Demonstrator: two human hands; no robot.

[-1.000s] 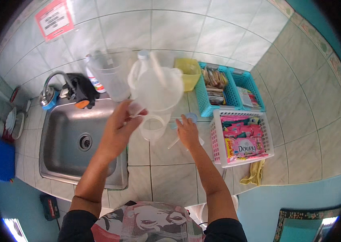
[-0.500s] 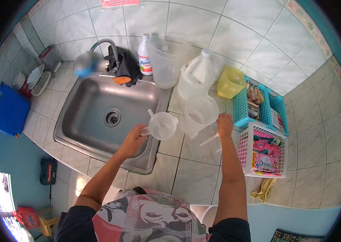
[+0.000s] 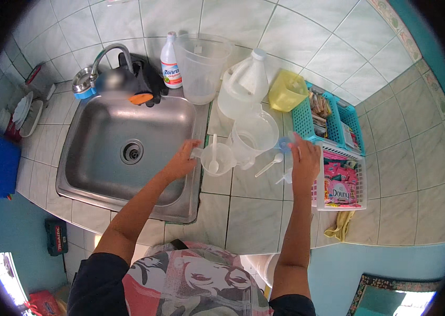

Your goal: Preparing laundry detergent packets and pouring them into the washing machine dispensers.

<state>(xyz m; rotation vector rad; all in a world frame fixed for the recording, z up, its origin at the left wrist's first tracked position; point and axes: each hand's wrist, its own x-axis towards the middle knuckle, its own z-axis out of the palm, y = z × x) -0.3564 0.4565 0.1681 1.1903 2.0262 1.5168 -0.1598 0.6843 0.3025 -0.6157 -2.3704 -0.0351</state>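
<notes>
My left hand (image 3: 182, 159) is closed on the handle of a small translucent measuring cup (image 3: 223, 159), held by the sink's right rim. A white spoon (image 3: 214, 164) leans inside the cup. Just right of it stands a larger clear pitcher (image 3: 255, 134). My right hand (image 3: 305, 162) is beyond the pitcher, thumb and forefinger around a small translucent blue piece (image 3: 285, 144), blurred, perhaps a cap. Beside that hand another pale spoon (image 3: 269, 165) lies on the tiles. A small whitish piece (image 3: 286, 177), partly covered by the hand, lies below.
The steel sink (image 3: 127, 184) lies left, its faucet (image 3: 111, 47) behind. Along the back stand a white bottle (image 3: 171, 63), a tall clear bucket (image 3: 200, 73), a white jug (image 3: 243, 87) and a yellow container (image 3: 288, 90). Turquoise baskets (image 3: 301, 118) and a white basket (image 3: 363, 184) with pink packets flank the right.
The view has shifted. My left hand has moved the cup rightward from the sink's edge, and the spoon in it has swung. My right hand has drawn away from the pitcher; the blue piece now shows.
</notes>
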